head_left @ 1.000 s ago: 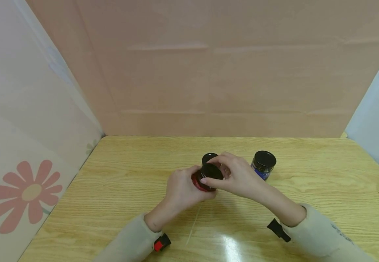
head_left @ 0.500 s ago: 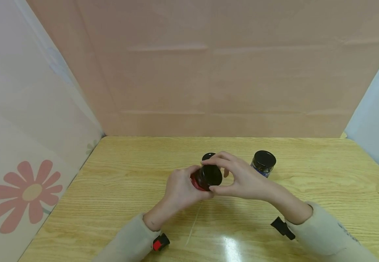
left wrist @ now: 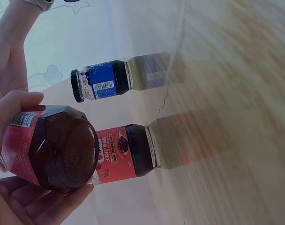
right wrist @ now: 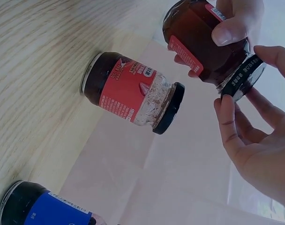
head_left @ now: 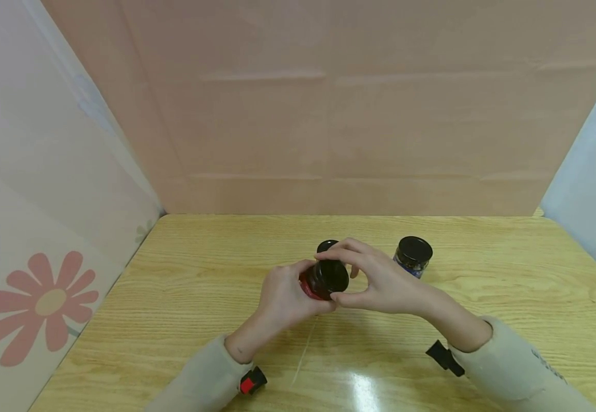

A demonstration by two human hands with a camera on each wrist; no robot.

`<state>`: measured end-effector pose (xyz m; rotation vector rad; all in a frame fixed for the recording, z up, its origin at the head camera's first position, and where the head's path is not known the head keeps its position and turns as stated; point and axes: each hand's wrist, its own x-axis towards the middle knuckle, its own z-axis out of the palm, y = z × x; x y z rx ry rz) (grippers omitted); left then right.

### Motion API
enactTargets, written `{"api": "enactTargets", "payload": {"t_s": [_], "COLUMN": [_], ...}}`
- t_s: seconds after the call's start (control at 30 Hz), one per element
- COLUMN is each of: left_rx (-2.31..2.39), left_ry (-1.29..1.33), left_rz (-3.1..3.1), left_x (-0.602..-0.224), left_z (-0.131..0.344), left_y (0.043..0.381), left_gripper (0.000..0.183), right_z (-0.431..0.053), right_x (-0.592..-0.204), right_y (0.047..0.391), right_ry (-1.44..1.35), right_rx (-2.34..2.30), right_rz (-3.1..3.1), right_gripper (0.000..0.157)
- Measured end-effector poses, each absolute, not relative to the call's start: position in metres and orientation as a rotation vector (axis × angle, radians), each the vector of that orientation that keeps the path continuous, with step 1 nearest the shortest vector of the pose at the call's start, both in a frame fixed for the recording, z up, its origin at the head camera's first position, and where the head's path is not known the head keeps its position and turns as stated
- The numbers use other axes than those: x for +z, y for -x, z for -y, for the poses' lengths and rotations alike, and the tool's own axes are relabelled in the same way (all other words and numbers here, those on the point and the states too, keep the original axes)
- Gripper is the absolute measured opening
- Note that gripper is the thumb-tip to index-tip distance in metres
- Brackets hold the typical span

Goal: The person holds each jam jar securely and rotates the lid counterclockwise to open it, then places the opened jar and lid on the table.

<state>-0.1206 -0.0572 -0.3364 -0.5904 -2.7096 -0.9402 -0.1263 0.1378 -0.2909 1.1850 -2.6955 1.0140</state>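
My left hand [head_left: 286,294] grips a dark jam jar [left wrist: 77,147] with a red label, holding it tilted above the table. Its base faces the left wrist camera. The fingertips and thumb of my right hand [right wrist: 266,140] pinch the rim of the jar's black lid [right wrist: 243,77], which sits on the jar's mouth. Just behind the held jar stands a second red-labelled jam jar [right wrist: 126,89], upright with a black lid and partly hidden in the head view. A blue-labelled jar [left wrist: 102,80], also black-lidded, stands farther right, beyond my right wrist.
The wooden table [head_left: 194,269] carries both standing jars. A brown-pink panel [head_left: 328,126] rises along its back edge. A pale wall with a flower print [head_left: 50,303] borders the left, and another pale wall [head_left: 593,194] the right.
My right hand has turned on the lid: its thumb slid from the lid's left side to its lower edge, and the forearm shifted slightly right. The left hand and jar barely moved.
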Motion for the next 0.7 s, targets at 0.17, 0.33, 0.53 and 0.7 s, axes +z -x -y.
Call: {"api": "enactTargets", "payload": {"t_s": [0.17, 0.33, 0.53, 0.7], "left_rx": [-0.943, -0.972, -1.031, -1.082], "left_ry": [0.587, 0.572, 0.558, 0.549], "left_rz": [2.706, 2.712, 2.724, 2.721], "left_x": [-0.3355, -0.3363, -0.3366, -0.3358], "left_z": [0.0568, 0.0566, 0.0577, 0.0584], "left_y": [0.1205, 0.1211, 0.1209, 0.1205], "left_gripper": [0.046, 0.045, 0.047, 0.049], "right_z": [-0.1396, -0.1419, -0.1443, -0.147], "right_x": [-0.2898, -0.2898, -0.2932, -0.2964], "right_y": [0.1247, 0.1243, 0.1266, 0.1291], "right_ry": [-1.164, -1.127, -1.093, -1.079], "right_rx": [0.998, 1.003, 1.02, 1.034], "right_rz": [2.685, 2.672, 2.647, 2.597], "right_gripper": [0.056, 0.059, 0.058, 0.057]}}
